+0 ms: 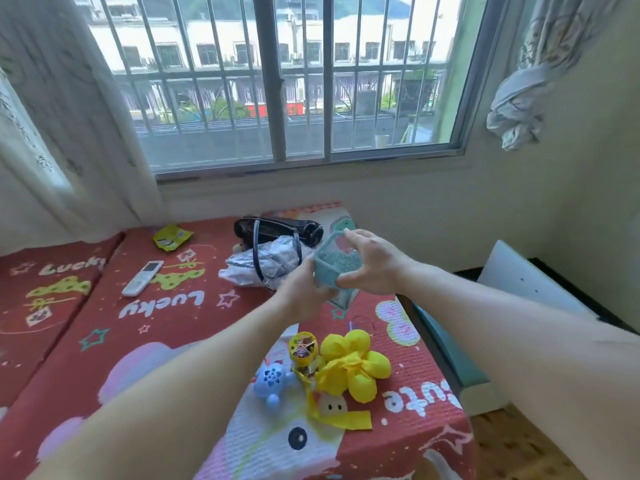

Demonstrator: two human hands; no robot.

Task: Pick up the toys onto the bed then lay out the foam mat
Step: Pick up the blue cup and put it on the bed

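Note:
A red patterned foam mat (166, 306) covers the bed below the window. Both hands hold a teal square drawing-board toy (334, 261) in the air above the mat's right part. My left hand (304, 289) grips its lower left edge, and my right hand (372, 263) grips its upper right side. Nearer to me on the mat lie a yellow flower toy (356, 365), a small yellow cylinder toy (303, 348) and a light blue rabbit-shaped toy (273, 379).
A white remote control (142, 277), a yellow packet (172, 236) and a black-framed clear bag with crumpled plastic (273, 251) lie further back on the mat. A barred window (277, 81) and curtains stand behind. A white board (530, 282) leans by the right wall beside the bed edge.

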